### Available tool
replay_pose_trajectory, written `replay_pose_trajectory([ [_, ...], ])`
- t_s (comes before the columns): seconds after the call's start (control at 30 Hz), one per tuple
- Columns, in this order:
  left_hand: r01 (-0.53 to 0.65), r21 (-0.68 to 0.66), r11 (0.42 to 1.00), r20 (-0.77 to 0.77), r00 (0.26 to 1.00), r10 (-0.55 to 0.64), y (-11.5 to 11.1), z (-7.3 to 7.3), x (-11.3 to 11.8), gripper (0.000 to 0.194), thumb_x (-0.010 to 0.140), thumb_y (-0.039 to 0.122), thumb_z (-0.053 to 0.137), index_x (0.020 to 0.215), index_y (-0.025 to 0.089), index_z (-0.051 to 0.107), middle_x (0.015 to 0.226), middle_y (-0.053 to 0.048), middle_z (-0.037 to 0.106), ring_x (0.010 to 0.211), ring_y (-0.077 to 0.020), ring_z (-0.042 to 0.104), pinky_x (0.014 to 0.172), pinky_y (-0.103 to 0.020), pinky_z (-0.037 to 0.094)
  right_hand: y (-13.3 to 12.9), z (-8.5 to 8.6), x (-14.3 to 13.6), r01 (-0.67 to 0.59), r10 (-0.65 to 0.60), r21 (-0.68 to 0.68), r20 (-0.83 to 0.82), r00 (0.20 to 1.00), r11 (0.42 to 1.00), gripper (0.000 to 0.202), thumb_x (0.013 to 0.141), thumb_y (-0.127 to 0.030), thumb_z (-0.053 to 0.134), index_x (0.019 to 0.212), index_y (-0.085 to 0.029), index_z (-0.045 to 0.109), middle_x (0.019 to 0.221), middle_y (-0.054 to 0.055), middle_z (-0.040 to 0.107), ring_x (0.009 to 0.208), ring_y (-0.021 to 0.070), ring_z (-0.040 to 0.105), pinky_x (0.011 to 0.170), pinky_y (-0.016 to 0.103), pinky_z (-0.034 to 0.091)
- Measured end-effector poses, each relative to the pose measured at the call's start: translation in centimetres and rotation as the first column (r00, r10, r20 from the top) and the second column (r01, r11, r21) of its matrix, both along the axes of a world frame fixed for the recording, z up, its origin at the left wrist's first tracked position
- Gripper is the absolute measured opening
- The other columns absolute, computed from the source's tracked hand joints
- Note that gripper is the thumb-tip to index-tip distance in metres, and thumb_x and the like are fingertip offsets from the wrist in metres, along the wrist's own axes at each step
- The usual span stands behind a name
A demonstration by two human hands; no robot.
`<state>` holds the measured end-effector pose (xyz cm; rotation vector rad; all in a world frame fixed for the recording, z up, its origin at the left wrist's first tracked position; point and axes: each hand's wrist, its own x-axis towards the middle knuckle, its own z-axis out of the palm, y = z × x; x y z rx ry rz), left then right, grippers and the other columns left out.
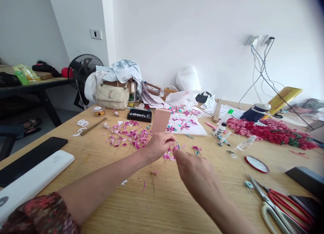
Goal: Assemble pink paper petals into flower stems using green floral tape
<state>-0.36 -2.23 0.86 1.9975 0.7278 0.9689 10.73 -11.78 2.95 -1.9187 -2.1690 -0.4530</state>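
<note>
My left hand (160, 146) is closed in a pinch above the middle of the table. Just right of it, my right hand (194, 164) is closed too, its fingertips pointing toward the left ones. A small teal curved piece (178, 145) shows at the right fingertips; what either hand grips is too small to name. Pink petals (167, 156) lie under and behind the fingers. More pink petal pieces on thin stems (131, 134) are heaped left of the left hand. A pink-beige card (161, 120) stands upright behind it. A finished-looking pink flower (196, 148) lies right of the hands.
On the right lie scissors (272, 207), red-handled pliers (291, 202), a teal spool (248, 184) and a red-rimmed lid (257, 164). Small bottles (219, 130) stand before red flower bunches (273, 131). A white power bank (37, 183) and black phone (30, 158) lie left.
</note>
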Motion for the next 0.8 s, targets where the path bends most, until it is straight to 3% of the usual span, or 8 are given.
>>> replay_pose_trajectory([
  [0.1, 0.098, 0.089, 0.991, -0.065, 0.994, -0.093, -0.4, 0.4, -0.1, 0.012, 0.074, 0.012, 0.05, 0.07, 0.015, 0.061, 0.068, 0.0, 0.059, 0.065, -0.0098, 0.052, 0.062, -0.021, 0.04, 0.9, 3.0, 1.7, -0.025, 0.026, 0.053, -0.023, 0.999, 0.998, 0.021, 0.077, -0.021, 0.04, 0.063, -0.021, 0.056, 0.046, -0.002, 0.045, 0.038, 0.0084, 0.03, 0.042, 0.023, 0.013],
  [0.2, 0.189, -0.045, 0.981, -0.007, 0.982, -0.189, -0.8, 0.7, -0.1, 0.008, 0.074, 0.016, 0.053, 0.072, 0.014, 0.061, 0.065, 0.0, 0.059, 0.06, -0.0091, 0.052, 0.059, -0.02, 0.041, 3.2, 3.9, 4.0, -0.062, 0.073, 0.054, -0.217, 0.973, 0.997, 0.027, 0.079, -0.029, 0.04, 0.062, -0.021, 0.058, 0.045, -0.003, 0.044, 0.043, 0.0091, 0.035, 0.044, 0.021, 0.021],
  [0.33, 0.25, -0.295, 0.922, 0.158, 0.965, -0.211, -0.7, 0.8, 0.0, 0.007, 0.072, 0.019, 0.056, 0.072, 0.012, 0.059, 0.057, 0.001, 0.056, 0.054, -0.0082, 0.052, 0.052, -0.019, 0.04, 5.9, 1.3, 5.8, -0.115, 0.105, 0.017, -0.544, 0.832, 0.993, 0.026, 0.078, -0.032, 0.042, 0.066, -0.017, 0.06, 0.054, -0.002, 0.052, 0.051, 0.01, 0.043, 0.049, 0.02, 0.031],
  [0.43, 0.229, -0.354, 0.907, 0.238, 0.96, -0.149, -0.4, 0.8, 0.2, 0.007, 0.07, 0.019, 0.058, 0.071, 0.012, 0.056, 0.056, 0.001, 0.056, 0.053, -0.008, 0.053, 0.05, -0.018, 0.04, 6.2, -1.4, 5.6, -0.117, 0.077, -0.02, -0.643, 0.762, 0.993, 0.03, 0.079, -0.035, 0.041, 0.066, -0.016, 0.06, 0.056, -0.001, 0.054, 0.054, 0.011, 0.046, 0.051, 0.02, 0.033],
  [0.53, 0.162, -0.34, 0.926, 0.263, 0.962, -0.072, 0.0, 0.8, 0.1, 0.007, 0.07, 0.018, 0.057, 0.072, 0.012, 0.056, 0.057, 0.001, 0.055, 0.053, -0.0077, 0.053, 0.05, -0.018, 0.04, 4.9, -3.5, 4.1, -0.112, 0.061, -0.055, -0.575, 0.816, 0.992, 0.034, 0.082, -0.036, 0.038, 0.065, -0.017, 0.06, 0.05, -0.002, 0.05, 0.049, 0.0105, 0.044, 0.048, 0.02, 0.03],
  [0.63, 0.045, -0.277, 0.96, 0.194, 0.981, 0.01, 0.3, 0.6, 0.0, 0.005, 0.071, 0.017, 0.055, 0.071, 0.012, 0.056, 0.057, 0.001, 0.055, 0.053, -0.0082, 0.053, 0.051, -0.018, 0.041, 2.8, -4.2, 2.0, -0.074, 0.054, -0.033, -0.409, 0.911, 0.997, 0.034, 0.084, -0.032, 0.035, 0.066, -0.018, 0.059, 0.046, -0.002, 0.049, 0.044, 0.01, 0.042, 0.045, 0.02, 0.024],
  [0.7, -0.033, -0.195, 0.98, 0.103, 0.993, 0.054, 0.5, 0.4, -0.1, 0.007, 0.072, 0.018, 0.053, 0.072, 0.013, 0.058, 0.056, 0.002, 0.055, 0.053, -0.0085, 0.052, 0.051, -0.019, 0.04, 1.4, -3.8, 0.7, -0.044, 0.036, -0.021, -0.277, 0.96, 0.999, 0.031, 0.084, -0.027, 0.035, 0.064, -0.019, 0.058, 0.044, -0.001, 0.049, 0.04, 0.0096, 0.04, 0.043, 0.021, 0.02],
  [0.8, -0.074, 0.024, 0.997, -0.034, 0.997, 0.075, 0.5, 0.2, -0.2, 0.009, 0.073, 0.014, 0.051, 0.071, 0.015, 0.059, 0.062, 0.001, 0.058, 0.058, -0.0096, 0.052, 0.057, -0.02, 0.04, -0.1, -1.7, -0.2, -0.022, 0.021, -0.006, -0.104, 0.994, 1.0, 0.025, 0.08, -0.021, 0.038, 0.061, -0.019, 0.055, 0.042, -0.001, 0.05, 0.036, 0.0086, 0.035, 0.041, 0.022, 0.014],
])
